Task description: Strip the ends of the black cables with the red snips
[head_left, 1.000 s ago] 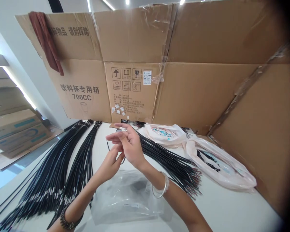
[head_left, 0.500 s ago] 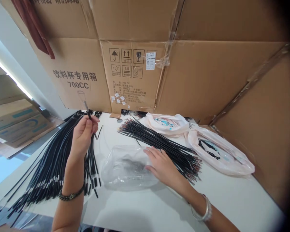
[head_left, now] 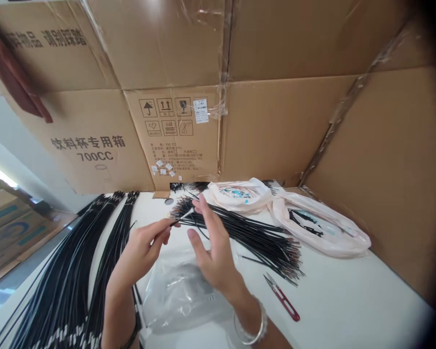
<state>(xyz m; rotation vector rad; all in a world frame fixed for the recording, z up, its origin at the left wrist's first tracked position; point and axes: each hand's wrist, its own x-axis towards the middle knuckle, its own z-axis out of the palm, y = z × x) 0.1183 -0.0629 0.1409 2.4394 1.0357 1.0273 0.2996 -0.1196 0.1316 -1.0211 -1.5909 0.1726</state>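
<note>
My left hand pinches a thin black cable, whose pale, light-coloured end points up and to the right. Just right of that end is my right hand, raised with thumb and fingers apart; whether a fingertip touches the end cannot be made out. Below both hands a clear plastic bag with greyish contents lies on the white table. Behind my right hand stretches a bundle of black cables with brownish ends.
Long black cable bundles cover the left side. Two whitish bags with small parts lie at the back right. Red-handled snips rest on the right. Cardboard panels stand behind the table.
The view has shifted. My left hand has brought the cable down and towards the middle. My right hand has lifted off the clear bag towards the cable's end. The snips now show.
</note>
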